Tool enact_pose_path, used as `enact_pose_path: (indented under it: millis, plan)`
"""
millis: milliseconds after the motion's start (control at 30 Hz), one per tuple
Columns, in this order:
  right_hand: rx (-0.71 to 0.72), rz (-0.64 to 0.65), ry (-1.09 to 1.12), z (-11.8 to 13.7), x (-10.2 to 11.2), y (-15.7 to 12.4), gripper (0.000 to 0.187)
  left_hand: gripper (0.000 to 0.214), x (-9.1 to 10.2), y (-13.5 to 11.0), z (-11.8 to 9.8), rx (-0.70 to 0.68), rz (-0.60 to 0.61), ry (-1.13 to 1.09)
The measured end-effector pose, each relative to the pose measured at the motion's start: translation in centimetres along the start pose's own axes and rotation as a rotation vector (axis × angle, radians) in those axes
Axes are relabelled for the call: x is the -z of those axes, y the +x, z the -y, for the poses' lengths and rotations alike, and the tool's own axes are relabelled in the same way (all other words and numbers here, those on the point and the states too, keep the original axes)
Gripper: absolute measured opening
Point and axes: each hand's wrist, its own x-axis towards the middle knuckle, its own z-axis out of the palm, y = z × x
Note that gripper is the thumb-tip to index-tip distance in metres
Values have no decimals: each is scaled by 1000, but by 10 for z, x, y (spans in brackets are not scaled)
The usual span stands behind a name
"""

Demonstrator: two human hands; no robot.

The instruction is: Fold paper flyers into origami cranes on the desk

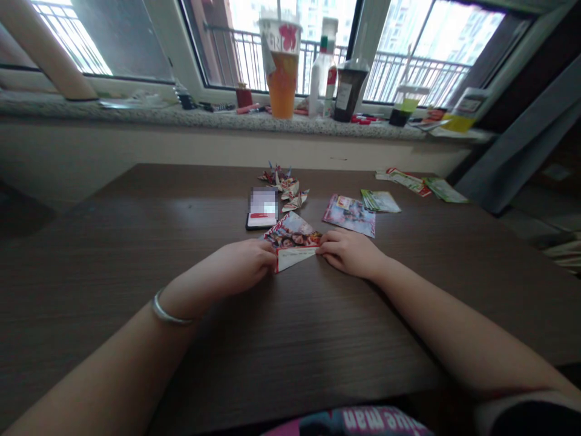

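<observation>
Between my hands a sheet of printed paper [295, 236] lies on the brown table, folded, with a white flap along its near side. My left hand [249, 261] is closed on its left corner, fingers curled. At the right end of the fold, my right hand [349, 251] pinches the paper. Just beyond the sheet lies a phone [262, 219] with its screen lit. Several folded paper figures [290, 189] stand in a row beside the phone. A pink printed packet [349, 215] rests past my right hand.
Green printed papers [381, 201] lie behind the packet, and more paper strips [406, 180] sit at the table's far right. On the stone windowsill [218, 120] stand a tall cup of orange drink [284, 79], a dark drink cup [350, 91], bottles and small items.
</observation>
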Motion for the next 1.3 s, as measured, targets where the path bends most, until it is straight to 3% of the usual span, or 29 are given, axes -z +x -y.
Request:
enact_pose_path:
  millis: [133,333,700,1167,1300]
  plan:
    - [-60,-93,154,-5,-7,1,16,27,-12,8,-8,69,-132,134]
    - [-194,-228,171,-5,-19,4,7,27,-35,20,-11,-19,-282,223]
    - [-525,-172,42,-13,-34,6,40,25,-37,24,-11,-91,-267,158]
    - [-566,-177,-2,-19,-34,1,41,30,-37,21,-9,-84,-267,89]
    - [-558,-175,32,-19,-34,2,49,35,-38,21,-9,-96,-263,117]
